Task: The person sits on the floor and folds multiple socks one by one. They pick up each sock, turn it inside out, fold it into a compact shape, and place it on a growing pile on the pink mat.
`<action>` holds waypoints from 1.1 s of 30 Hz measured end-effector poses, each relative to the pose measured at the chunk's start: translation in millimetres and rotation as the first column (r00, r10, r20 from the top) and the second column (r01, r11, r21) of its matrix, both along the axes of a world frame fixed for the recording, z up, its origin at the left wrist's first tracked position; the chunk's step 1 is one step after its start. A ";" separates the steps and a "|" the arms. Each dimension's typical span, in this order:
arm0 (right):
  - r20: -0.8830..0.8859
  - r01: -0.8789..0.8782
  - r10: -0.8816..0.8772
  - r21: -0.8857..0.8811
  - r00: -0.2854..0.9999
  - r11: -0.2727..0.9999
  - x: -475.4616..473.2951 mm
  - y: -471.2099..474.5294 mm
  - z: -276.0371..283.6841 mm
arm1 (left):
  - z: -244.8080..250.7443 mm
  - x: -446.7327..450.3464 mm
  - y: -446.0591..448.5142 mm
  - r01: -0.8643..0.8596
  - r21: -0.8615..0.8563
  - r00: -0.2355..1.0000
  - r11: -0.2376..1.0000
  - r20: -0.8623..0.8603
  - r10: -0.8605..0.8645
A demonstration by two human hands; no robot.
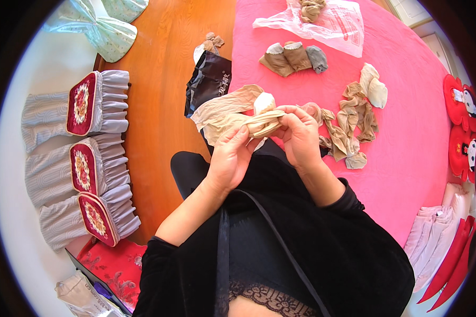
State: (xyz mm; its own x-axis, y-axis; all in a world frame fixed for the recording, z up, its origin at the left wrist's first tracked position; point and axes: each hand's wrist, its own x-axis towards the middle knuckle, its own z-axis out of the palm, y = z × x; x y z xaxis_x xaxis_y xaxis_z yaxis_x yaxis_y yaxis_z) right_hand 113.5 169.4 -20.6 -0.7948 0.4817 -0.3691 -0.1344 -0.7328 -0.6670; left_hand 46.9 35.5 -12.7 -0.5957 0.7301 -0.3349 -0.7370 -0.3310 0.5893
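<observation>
Between my hands, over my lap, is a beige stocking or sock (261,125), bunched into a band. My left hand (232,152) grips its left end with thumb and fingers, and my right hand (299,132) pinches the right end. Beige nylon hosiery (226,109) lies spread just beyond my left hand, with a cream rolled sock (264,103) beside it. Right of my right hand, a tangle of tan stockings (347,119) rests on the pink bedspread (396,146). Farther off lie folded brown and grey socks (293,57) in a row, and a cream folded pair (373,85).
A clear plastic bag (341,27) with tan hosiery lies at the bed's far side. A dark printed bag (210,79) is at the bed's left edge. Chairs with red cushions (83,104) line the left wall; plush dolls (462,103) and folded bedding (430,237) are at right.
</observation>
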 end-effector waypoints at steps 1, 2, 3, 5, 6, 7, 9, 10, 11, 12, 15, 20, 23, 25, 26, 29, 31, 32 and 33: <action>-0.008 0.051 -0.052 -0.116 0.999 0.992 -1.2 -1.6 0.7 | 1.1 -0.9 0.3 -0.040 0.011 0.997 0.999 0.067 0.039; -0.067 -0.029 0.015 -0.210 0.998 0.977 0.3 0.7 -4.5 | 1.4 -1.9 0.3 -0.080 0.020 0.988 0.997 0.134 0.077; -0.095 -0.073 0.044 -0.324 0.994 0.943 -0.9 0.9 -6.5 | -0.2 -4.1 -1.2 -0.071 0.042 0.980 0.997 0.189 0.062; -0.161 -0.164 0.091 -0.532 0.983 0.831 -3.8 1.8 -10.1 | -4.4 -9.8 -7.2 -0.056 0.089 0.955 0.994 0.295 0.027; -0.307 -0.305 0.140 -0.597 0.941 0.742 -2.5 6.0 -13.8 | -0.9 -10.2 -9.4 -0.053 0.157 0.952 0.986 0.305 0.002; -0.328 -0.322 0.142 -0.603 0.934 0.730 -1.2 7.7 -16.5 | -1.4 -8.6 -10.0 -0.031 0.148 0.952 0.988 0.304 -0.016; -0.369 -0.358 0.145 -0.613 0.918 0.704 -1.1 8.6 -17.2 | -3.3 -5.5 -9.8 0.012 0.130 0.951 0.991 0.304 -0.052; -0.387 -0.373 0.144 -0.620 0.911 0.691 -1.7 8.4 -14.3 | -1.9 -6.6 -10.0 0.020 0.166 0.943 0.986 0.324 -0.073; -0.419 -0.396 0.148 -0.604 0.896 0.692 -2.7 7.4 -11.8 | -2.2 -8.1 -11.1 0.032 0.178 0.939 0.983 0.332 -0.091; -0.451 -0.420 0.152 -0.586 0.880 0.692 -3.6 6.4 -9.7 | -2.5 -9.7 -12.5 0.044 0.190 0.935 0.981 0.339 -0.107; -0.493 -0.453 0.181 -0.516 0.851 0.727 -3.6 6.6 -10.9 | 0.0 -8.0 -10.0 0.030 0.100 0.960 0.995 0.273 -0.056; -0.404 -0.402 0.232 -0.410 0.885 0.819 -3.9 5.6 -1.4 | 10.7 -7.3 -8.7 0.007 -0.005 1.000 1.000 0.025 -0.007; -0.389 -0.389 0.243 -0.358 0.889 0.849 -2.3 7.1 -0.7 | 14.0 -7.2 -11.3 -0.018 -0.033 0.988 0.999 -0.154 0.013; -0.447 -0.411 0.255 -0.294 0.857 0.863 -1.0 10.9 -2.5 | 9.3 -8.7 -14.6 -0.073 -0.106 0.941 0.992 -0.336 0.033; -0.411 -0.384 0.257 -0.266 0.875 0.884 -0.4 10.6 -1.9 | 4.6 -10.9 -16.7 -0.121 -0.156 0.872 0.980 -0.489 0.030; -0.329 -0.309 0.238 -0.184 0.914 0.933 -1.3 3.5 10.7 | -3.1 -14.1 -19.9 -0.243 -0.209 0.661 0.947 -0.750 0.004; -0.313 -0.263 0.210 -0.138 0.926 0.955 -2.0 -1.8 14.5 | 5.2 -10.1 -17.1 -0.256 -0.173 0.656 0.951 -0.754 0.040; -0.318 -0.274 0.227 -0.109 0.920 0.956 -2.0 -3.8 16.7 | 11.4 -9.2 -13.0 -0.266 -0.232 0.607 0.935 -0.795 -0.024; -0.323 -0.285 0.246 -0.080 0.914 0.955 -1.8 -6.0 19.1 | 19.2 -8.1 -8.5 -0.282 -0.289 0.555 0.915 -0.827 -0.090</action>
State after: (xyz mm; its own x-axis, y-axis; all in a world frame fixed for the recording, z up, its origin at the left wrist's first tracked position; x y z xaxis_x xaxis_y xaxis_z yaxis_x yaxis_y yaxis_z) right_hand 111.7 163.4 -1.6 -0.9704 0.2035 -0.1297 -0.1064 -0.8431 -0.5271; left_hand 38.8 27.0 6.5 -0.7984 0.5900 0.1199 0.1453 -0.0043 0.9894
